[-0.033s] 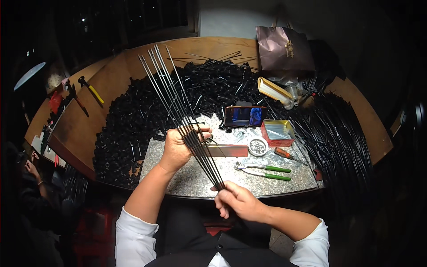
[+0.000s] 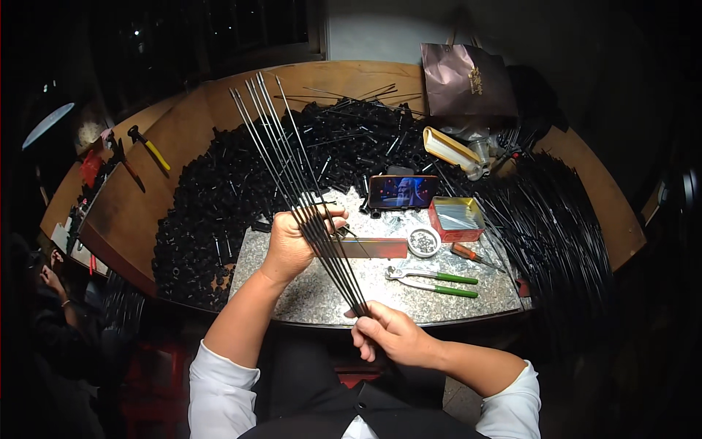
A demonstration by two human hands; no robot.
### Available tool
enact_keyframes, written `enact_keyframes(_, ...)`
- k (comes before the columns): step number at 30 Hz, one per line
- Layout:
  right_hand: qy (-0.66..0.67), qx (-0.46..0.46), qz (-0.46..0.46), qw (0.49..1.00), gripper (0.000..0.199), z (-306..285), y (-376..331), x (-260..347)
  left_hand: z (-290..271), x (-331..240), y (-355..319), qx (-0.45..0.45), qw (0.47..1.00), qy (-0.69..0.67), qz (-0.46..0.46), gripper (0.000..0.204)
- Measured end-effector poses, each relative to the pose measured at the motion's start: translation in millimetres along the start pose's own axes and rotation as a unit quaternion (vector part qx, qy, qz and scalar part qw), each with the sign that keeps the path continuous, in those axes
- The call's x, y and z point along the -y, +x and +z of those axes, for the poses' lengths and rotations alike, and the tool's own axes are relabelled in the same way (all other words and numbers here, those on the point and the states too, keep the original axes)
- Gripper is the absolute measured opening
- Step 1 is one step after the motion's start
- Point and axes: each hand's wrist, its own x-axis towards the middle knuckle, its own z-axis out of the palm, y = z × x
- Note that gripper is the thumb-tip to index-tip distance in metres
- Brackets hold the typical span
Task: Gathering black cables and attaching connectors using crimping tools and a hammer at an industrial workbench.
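A loose bundle of thin black rods [image 2: 333, 256] with pale metallic upper ends slants across the view, fanned out at the top and gathered at the bottom. My left hand [image 2: 289, 245] closes round the bundle near its middle, some fingers hidden behind the rods. At the lower ends, my right hand [image 2: 391, 335] pinches the gathered tips between thumb and fingers. Below the bundle lies a speckled work board [image 2: 314, 296]. On it, a flat reddish metal bar [image 2: 376, 248] lies behind the rods, and green-handled pincers [image 2: 435, 282] rest to the right.
A heap of small black parts [image 2: 201, 212] covers the table's left and back. More black rods [image 2: 556, 227] lie right. A phone [image 2: 403, 192], white dish [image 2: 423, 241], red tin [image 2: 458, 223], screwdriver [image 2: 475, 256] and paper bag [image 2: 468, 80] stand about. Another person's hand [image 2: 51, 278] shows far left.
My right hand has shifted very slightly downward, and the rods' upper ends a little to the right. The picture on the phone screen is different. My left hand looks unmoved.
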Motion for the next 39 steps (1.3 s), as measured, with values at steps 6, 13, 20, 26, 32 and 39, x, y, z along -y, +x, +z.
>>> enact_keyframes(6,-0.047,-0.02,-0.02,0.999,0.022,-4,1,-10,0,-16,10,0.05,0.997,0.045,-0.047,0.014)
enact_keyframes(13,-0.021,-0.038,-0.067,0.997,0.028,-7,21,42,-5,-24,76,0.083,0.997,0.004,-0.005,0.016)
enact_keyframes(20,-0.139,-0.075,-0.074,0.985,0.024,-15,20,-7,1,-18,38,0.118,0.99,0.013,0.078,0.012)
enact_keyframes(26,-0.208,-0.08,-0.109,0.969,0.022,-7,0,-78,4,4,-40,0.214,0.973,0.04,0.079,0.026)
enact_keyframes(32,-0.284,-0.067,-0.137,0.947,0.018,-9,13,-136,-13,-24,-77,0.403,0.873,0.266,0.068,0.063)
enact_keyframes(39,-0.352,-0.061,-0.074,0.931,0.027,-26,46,-216,3,14,-128,0.408,0.808,0.425,0.029,0.089)
